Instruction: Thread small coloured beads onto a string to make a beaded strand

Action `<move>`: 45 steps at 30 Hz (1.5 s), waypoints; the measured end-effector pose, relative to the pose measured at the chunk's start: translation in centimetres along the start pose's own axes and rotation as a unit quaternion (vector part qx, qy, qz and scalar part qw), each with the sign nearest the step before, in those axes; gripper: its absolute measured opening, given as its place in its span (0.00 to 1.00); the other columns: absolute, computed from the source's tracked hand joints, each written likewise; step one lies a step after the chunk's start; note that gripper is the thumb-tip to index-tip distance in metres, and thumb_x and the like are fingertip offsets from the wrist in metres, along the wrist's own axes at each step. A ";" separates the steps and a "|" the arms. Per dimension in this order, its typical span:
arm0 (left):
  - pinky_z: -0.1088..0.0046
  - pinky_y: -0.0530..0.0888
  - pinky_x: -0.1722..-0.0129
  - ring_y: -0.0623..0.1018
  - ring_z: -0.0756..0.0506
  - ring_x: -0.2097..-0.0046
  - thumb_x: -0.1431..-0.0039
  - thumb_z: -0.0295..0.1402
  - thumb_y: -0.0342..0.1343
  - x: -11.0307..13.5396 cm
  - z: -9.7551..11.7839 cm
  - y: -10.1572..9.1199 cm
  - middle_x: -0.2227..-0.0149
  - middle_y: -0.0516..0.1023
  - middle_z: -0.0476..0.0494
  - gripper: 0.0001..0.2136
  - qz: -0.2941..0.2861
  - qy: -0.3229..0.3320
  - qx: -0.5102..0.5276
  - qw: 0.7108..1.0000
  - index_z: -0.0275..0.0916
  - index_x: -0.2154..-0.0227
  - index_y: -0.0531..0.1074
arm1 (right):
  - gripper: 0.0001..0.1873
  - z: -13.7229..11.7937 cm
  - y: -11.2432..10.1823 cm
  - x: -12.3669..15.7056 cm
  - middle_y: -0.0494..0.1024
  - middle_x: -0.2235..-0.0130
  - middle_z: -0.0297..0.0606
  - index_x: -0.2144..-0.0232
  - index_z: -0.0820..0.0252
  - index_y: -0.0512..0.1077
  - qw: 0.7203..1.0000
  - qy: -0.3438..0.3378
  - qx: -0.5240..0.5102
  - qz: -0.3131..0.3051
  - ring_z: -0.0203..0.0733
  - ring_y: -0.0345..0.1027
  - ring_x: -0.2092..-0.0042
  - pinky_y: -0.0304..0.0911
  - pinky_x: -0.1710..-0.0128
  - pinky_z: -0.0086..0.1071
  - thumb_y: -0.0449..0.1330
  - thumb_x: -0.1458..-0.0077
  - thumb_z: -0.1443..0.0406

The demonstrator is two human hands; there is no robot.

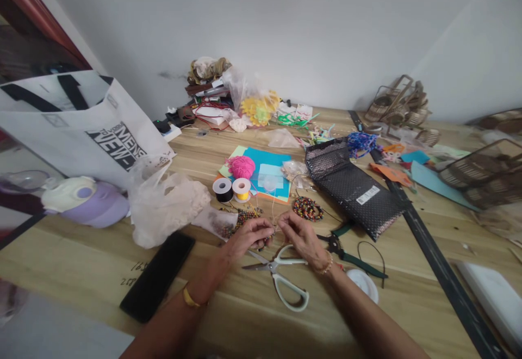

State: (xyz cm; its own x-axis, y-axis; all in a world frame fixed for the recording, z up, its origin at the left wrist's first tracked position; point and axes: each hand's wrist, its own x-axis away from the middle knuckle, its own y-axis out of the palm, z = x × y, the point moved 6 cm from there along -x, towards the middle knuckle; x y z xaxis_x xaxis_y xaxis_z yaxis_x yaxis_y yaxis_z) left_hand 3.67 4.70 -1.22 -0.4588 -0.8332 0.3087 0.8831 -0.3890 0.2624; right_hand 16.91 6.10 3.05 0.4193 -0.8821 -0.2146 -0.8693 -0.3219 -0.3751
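- While our left hand [256, 232] and right hand [299, 235] pinch pale thread [273, 206], it runs toward twelve o'clock.
- Beyond our fingertips, we have white-handled scissors [272, 266] at six, coiled beads [309, 209] at two.

A thin, pale thread [273, 205], pinched by the left hand [256, 232] and right hand [298, 234], rose upright in a slack curve, while small multicoloured beads [247, 216] lay clustered just beyond the left, partly hidden.
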 end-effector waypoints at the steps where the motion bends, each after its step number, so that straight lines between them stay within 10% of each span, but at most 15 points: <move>1: 0.80 0.53 0.80 0.64 0.56 0.78 0.49 0.44 0.61 0.0 0.0 0.0 0.77 0.71 0.50 0.15 0.000 0.002 -0.001 1.000 0.35 0.69 0.70 | 0.17 0.0 0.0 0.0 0.67 0.74 0.34 0.70 0.61 0.67 1.000 -0.005 0.006 0.000 0.35 0.58 0.73 0.56 0.74 0.28 0.50 0.37 0.55; 22: 0.75 0.65 0.71 0.70 0.51 0.75 0.52 0.39 0.62 -0.4 0.5 0.0 0.79 0.71 0.51 0.11 0.005 0.064 -0.067 0.996 0.34 0.72 0.74 | 0.15 -0.1 0.2 -0.2 0.70 0.74 0.34 0.68 0.62 0.70 0.998 -0.018 0.034 -0.049 0.35 0.60 0.73 0.56 0.73 0.27 0.52 0.37 0.58; 45: 0.76 0.70 0.77 0.78 0.48 0.78 0.47 0.40 0.59 0.2 -0.5 1.5 0.75 0.80 0.43 0.12 -0.068 -0.034 0.016 0.997 0.35 0.69 0.67 | 0.16 0.6 0.6 -0.2 0.73 0.73 0.35 0.68 0.62 0.71 0.995 -0.012 0.028 -0.096 0.35 0.63 0.72 0.57 0.71 0.28 0.51 0.36 0.57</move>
State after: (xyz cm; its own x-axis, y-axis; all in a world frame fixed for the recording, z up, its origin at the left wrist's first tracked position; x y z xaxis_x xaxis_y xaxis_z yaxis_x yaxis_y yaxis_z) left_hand 4.93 3.78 -1.28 -0.5807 -0.7446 0.3292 0.8091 -0.4831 0.3346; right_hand 16.43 6.27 2.31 0.5831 -0.7974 -0.1557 -0.7566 -0.4631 -0.4617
